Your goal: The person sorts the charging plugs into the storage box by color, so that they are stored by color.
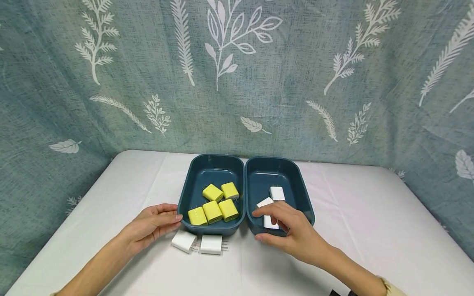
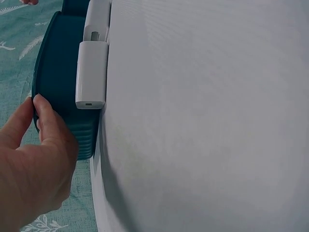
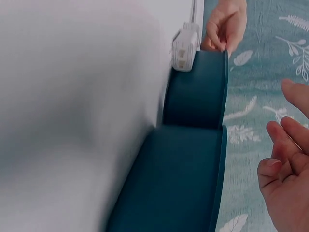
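My left hand (image 1: pixel 151 227) pinches the near left rim of a dark blue plastic bin (image 1: pixel 216 166) between thumb and fingers; the left wrist view shows this grip. Several yellow charger plugs (image 1: pixel 212 211) lie in that bin. Against it on the right stands a second blue bin (image 1: pixel 266 167), holding three white charger plugs (image 1: pixel 276 193). Over its near end hovers my right hand (image 1: pixel 294 230), thumb and fingers apart, with nothing held. It partly covers the nearest white plugs. Two more white charger plugs (image 1: pixel 211 244) lie on the table before the left bin, close to my left hand.
A white cloth (image 1: pixel 352 205) covers the table. Behind and at both sides hangs a green-blue curtain (image 1: pixel 281 94) with white leaf patterns. The two bins stand side by side near the table's back edge. A small black object (image 1: pixel 335 293) shows at the bottom edge.
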Demonstrator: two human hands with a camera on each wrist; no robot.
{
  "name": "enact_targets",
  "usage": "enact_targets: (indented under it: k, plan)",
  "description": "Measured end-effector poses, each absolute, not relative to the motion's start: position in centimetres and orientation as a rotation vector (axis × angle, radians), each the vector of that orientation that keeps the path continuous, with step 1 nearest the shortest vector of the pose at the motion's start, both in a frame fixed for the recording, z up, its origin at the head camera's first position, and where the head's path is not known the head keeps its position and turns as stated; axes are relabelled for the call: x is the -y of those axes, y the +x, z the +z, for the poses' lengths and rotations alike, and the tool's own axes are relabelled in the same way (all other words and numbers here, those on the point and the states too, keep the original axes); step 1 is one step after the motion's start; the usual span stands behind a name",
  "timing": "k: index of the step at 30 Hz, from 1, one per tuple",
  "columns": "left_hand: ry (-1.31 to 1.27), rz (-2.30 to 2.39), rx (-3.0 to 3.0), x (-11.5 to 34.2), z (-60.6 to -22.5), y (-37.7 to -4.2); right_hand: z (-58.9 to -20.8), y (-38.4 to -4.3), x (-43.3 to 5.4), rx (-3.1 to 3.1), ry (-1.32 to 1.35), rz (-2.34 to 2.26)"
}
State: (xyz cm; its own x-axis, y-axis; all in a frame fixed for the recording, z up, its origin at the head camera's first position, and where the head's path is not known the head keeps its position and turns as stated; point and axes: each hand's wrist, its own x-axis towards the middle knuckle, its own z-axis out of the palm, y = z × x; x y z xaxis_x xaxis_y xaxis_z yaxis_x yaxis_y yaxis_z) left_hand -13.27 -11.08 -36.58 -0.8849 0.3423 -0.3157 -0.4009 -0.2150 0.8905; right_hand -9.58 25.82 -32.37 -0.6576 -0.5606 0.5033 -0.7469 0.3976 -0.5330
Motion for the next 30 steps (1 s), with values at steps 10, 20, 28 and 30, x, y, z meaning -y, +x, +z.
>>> enact_targets:
  k: [10,20,28,30]
  plan:
    - [-0.061,2.133,-1.580,11.2,-36.5,-13.2,-33.2,-8.8,-23.5,2.433,1.362,1.093]
    - [-0.067,2.133,-1.580,11.1,-36.6,-13.2,-34.5,-8.4,-21.5,2.735,1.438,0.787]
    - [-0.066,2.133,-1.572,11.2,-36.4,-13.3,-35.3,-8.6,-20.6,2.863,1.364,0.549]
    - [-0.065,2.132,-1.573,11.2,-36.4,-13.3,-35.5,-8.7,-20.4,2.872,1.363,0.541]
